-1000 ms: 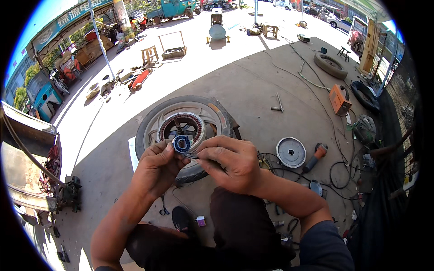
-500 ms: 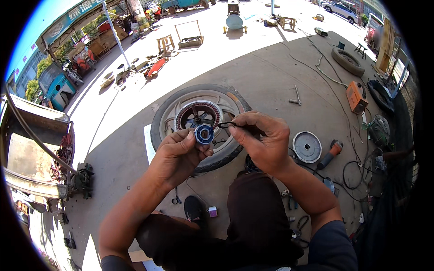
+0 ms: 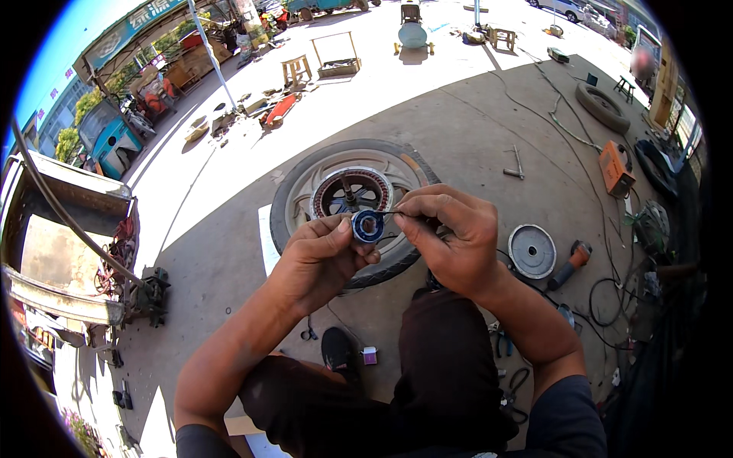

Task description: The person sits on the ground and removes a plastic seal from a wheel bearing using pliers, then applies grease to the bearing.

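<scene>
My left hand (image 3: 321, 256) is closed round a small ball bearing (image 3: 357, 228), its blue-tinged face turned up between thumb and fingers. Pinched in my right hand (image 3: 458, 240) is a thin dark ring (image 3: 390, 212), now almost edge-on, its tip at the bearing's upper right rim. Beyond both hands a spoked motor wheel (image 3: 294, 179) with a black tyre lies flat on the ground. Copper-coloured windings ring its open hub (image 3: 388, 185), where a shaft (image 3: 347, 188) stands up. My hands and the bearing hide part of the wheel's near side.
At the right lie a round metal hub cover (image 3: 532, 251), an angle grinder (image 3: 571, 265) and an orange machine (image 3: 617, 169) among trailing cables. A T-shaped tool (image 3: 517, 163) rests beyond the wheel. Near my shoe (image 3: 337, 353) sits a small purple-and-white box (image 3: 369, 356). A metal cart (image 3: 69, 237) stands left.
The view has shifted, so everything sits further right in it. The dark ring, an open loop before, has turned edge-on at the bearing's rim. Both hands keep their grip.
</scene>
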Tool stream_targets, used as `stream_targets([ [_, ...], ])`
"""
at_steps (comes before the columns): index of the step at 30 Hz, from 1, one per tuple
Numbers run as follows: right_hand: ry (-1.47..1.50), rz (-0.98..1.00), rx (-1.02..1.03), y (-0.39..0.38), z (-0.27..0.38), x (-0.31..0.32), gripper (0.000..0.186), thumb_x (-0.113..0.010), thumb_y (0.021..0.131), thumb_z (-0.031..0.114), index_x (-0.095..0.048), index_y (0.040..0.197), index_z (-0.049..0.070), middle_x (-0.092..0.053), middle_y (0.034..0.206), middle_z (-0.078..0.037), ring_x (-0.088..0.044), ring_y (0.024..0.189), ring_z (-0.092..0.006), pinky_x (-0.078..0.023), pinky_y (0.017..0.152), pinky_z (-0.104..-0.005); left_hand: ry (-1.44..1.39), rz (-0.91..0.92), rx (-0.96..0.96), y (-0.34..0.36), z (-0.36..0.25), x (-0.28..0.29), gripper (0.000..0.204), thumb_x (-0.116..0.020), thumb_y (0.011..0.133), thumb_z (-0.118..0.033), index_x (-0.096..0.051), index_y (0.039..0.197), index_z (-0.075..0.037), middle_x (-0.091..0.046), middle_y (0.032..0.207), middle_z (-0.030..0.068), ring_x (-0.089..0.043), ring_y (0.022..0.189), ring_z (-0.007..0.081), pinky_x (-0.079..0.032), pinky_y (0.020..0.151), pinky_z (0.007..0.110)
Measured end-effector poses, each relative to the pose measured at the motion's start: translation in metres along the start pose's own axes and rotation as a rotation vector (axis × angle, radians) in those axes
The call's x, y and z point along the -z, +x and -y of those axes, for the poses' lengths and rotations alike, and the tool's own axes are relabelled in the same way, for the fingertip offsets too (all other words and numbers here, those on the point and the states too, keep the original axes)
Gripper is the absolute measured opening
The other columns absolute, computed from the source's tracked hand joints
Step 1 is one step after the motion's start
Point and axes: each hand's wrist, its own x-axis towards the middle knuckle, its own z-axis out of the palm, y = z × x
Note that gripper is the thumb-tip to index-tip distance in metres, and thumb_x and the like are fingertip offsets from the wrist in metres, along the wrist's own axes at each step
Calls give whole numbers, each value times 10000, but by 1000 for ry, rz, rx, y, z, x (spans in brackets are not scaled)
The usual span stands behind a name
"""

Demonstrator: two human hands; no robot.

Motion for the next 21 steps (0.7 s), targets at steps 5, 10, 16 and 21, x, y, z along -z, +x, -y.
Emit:
stream_targets([
  [5,-146,33,195,2,0,2,169,-739,723,-66,-691,875,-7,-691,865,-111,-704,726,-246,-561,598,-310,2,-4,1,0,-1,-1,223,-592,999,-223,-611,976,-2,-613,868,75,-579,861,196,-472,861,369],
  [10,-311,80,380,2,0,5,230,-725,664,-39,-706,887,11,-677,886,-81,-688,713,-214,-550,563,-306,4,-11,0,0,-1,0,217,-586,1002,-213,-612,981,2,-615,870,78,-580,868,196,-467,872,368],
  [16,-365,109,406,-3,3,5,236,-719,658,-16,-710,892,14,-675,907,-71,-676,697,-202,-534,534,-297,-15,-5,-3,0,0,0,199,-584,1002,-194,-619,981,1,-618,869,74,-580,867,181,-467,885,368],
  [21,-346,118,392,-5,7,4,245,-727,649,-8,-711,892,19,-676,914,-71,-675,696,-200,-533,533,-303,6,33,-32,1,1,5,196,-632,966,-199,-645,1025,-13,-664,924,56,-624,876,151,-495,918,355],
])
